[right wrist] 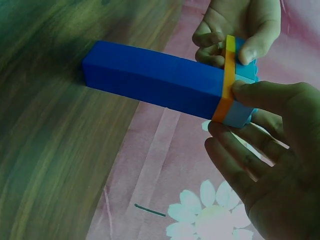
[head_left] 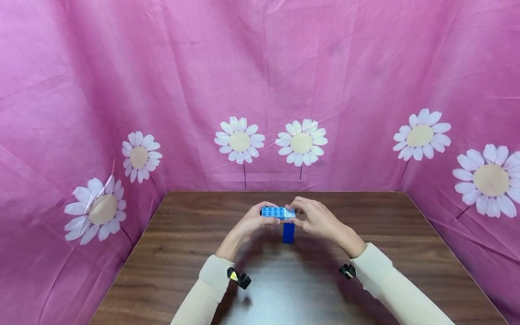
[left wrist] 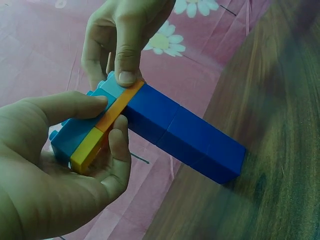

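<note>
A dark blue column of stacked toy bricks stands upright on the table. Across its top lies an orange flat brick, with a yellow one beside it, out over the left side. On these sit a medium blue studded brick and, at the right above the column, a light blue brick. My left hand grips the overhanging end, thumb on the medium blue brick and fingers curled under the yellow piece. With thumb and fingers my right hand pinches the light blue brick.
The brown wood-grain table extends around the column, its far edge behind the hands. A pink curtain with white daisies surrounds the back and sides. Black straps with small devices sit on both sleeved wrists.
</note>
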`<action>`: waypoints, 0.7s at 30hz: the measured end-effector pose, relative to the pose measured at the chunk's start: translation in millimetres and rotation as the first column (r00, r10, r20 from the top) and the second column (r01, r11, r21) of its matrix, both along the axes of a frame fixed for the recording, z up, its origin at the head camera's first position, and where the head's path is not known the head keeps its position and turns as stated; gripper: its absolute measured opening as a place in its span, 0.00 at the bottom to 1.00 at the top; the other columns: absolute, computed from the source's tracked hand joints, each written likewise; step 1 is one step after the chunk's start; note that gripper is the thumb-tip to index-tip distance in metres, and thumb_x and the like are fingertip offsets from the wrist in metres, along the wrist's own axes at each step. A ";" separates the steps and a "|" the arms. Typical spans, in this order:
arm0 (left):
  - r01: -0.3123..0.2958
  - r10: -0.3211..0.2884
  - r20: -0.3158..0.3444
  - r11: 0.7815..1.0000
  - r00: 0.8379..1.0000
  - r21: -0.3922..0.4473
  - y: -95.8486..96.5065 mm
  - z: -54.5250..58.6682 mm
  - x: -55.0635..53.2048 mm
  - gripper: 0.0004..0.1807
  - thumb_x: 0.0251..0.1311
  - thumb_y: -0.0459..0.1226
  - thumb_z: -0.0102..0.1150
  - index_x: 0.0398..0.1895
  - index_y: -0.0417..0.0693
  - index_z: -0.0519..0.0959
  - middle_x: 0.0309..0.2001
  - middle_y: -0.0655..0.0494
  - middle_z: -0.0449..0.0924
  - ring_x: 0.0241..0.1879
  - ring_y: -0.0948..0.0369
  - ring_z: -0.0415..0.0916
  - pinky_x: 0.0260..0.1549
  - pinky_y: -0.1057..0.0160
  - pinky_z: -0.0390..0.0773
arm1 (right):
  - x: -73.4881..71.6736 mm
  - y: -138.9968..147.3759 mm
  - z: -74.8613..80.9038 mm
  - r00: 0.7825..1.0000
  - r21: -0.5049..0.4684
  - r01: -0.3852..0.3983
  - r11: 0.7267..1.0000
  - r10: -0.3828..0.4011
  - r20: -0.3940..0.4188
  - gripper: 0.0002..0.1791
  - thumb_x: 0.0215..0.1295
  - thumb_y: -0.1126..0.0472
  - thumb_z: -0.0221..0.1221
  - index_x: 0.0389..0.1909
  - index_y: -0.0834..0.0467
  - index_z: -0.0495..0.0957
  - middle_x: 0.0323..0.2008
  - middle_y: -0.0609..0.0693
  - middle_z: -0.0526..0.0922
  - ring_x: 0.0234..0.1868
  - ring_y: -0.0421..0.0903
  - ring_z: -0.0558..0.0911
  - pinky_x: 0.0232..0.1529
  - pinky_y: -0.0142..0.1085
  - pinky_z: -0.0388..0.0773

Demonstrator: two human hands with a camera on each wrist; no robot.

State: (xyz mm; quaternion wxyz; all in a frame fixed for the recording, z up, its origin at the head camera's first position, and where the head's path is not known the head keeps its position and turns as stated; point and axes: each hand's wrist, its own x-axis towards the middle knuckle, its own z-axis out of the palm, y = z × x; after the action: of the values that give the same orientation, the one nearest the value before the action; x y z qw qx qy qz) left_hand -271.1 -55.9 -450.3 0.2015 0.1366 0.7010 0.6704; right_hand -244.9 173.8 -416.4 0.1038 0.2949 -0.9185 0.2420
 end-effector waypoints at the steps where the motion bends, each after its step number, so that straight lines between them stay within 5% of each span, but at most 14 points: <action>1: -0.001 0.001 0.001 1.000 1.000 -0.007 0.0 -0.3 0.5 0.25 0.54 0.34 0.68 0.56 0.45 0.73 0.44 0.51 0.79 0.37 0.58 0.78 0.49 0.43 0.79 | 0.7 0.1 -0.9 1.000 0.000 0.001 1.000 -0.001 0.011 0.15 0.58 0.59 0.68 0.46 0.52 0.81 0.42 0.43 0.82 0.39 0.41 0.82 0.39 0.34 0.81; 8: 0.002 -0.003 0.025 0.999 1.000 0.032 3.4 1.2 2.2 0.24 0.57 0.39 0.67 0.55 0.44 0.72 0.46 0.49 0.79 0.40 0.56 0.78 0.50 0.41 0.78 | 1.7 0.4 -2.7 1.000 -0.024 -0.003 1.000 0.003 0.003 0.15 0.58 0.59 0.69 0.46 0.52 0.80 0.43 0.43 0.82 0.39 0.45 0.84 0.40 0.41 0.83; 15: -0.057 0.049 0.086 0.993 0.995 0.102 12.1 4.2 3.0 0.20 0.62 0.43 0.63 0.51 0.41 0.73 0.46 0.47 0.76 0.38 0.56 0.78 0.42 0.54 0.81 | 1.8 0.7 -1.9 1.000 -0.026 -0.003 1.000 0.003 0.006 0.15 0.59 0.60 0.69 0.46 0.52 0.80 0.42 0.43 0.81 0.39 0.44 0.84 0.40 0.37 0.83; 21: -0.103 0.092 0.100 0.989 0.991 0.107 15.5 7.3 3.3 0.17 0.60 0.40 0.65 0.46 0.39 0.74 0.44 0.47 0.76 0.35 0.58 0.78 0.46 0.50 0.81 | 1.8 0.1 -1.8 1.000 -0.039 -0.012 0.999 0.013 0.013 0.15 0.59 0.61 0.68 0.47 0.53 0.80 0.42 0.44 0.81 0.39 0.44 0.84 0.41 0.40 0.84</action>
State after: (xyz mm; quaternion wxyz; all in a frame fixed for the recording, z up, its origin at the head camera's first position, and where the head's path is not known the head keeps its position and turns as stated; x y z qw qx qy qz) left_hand -267.8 -40.4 -443.0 0.1936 0.0813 0.6577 0.7234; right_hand -243.1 173.9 -418.3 0.1019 0.2969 -0.9125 0.2623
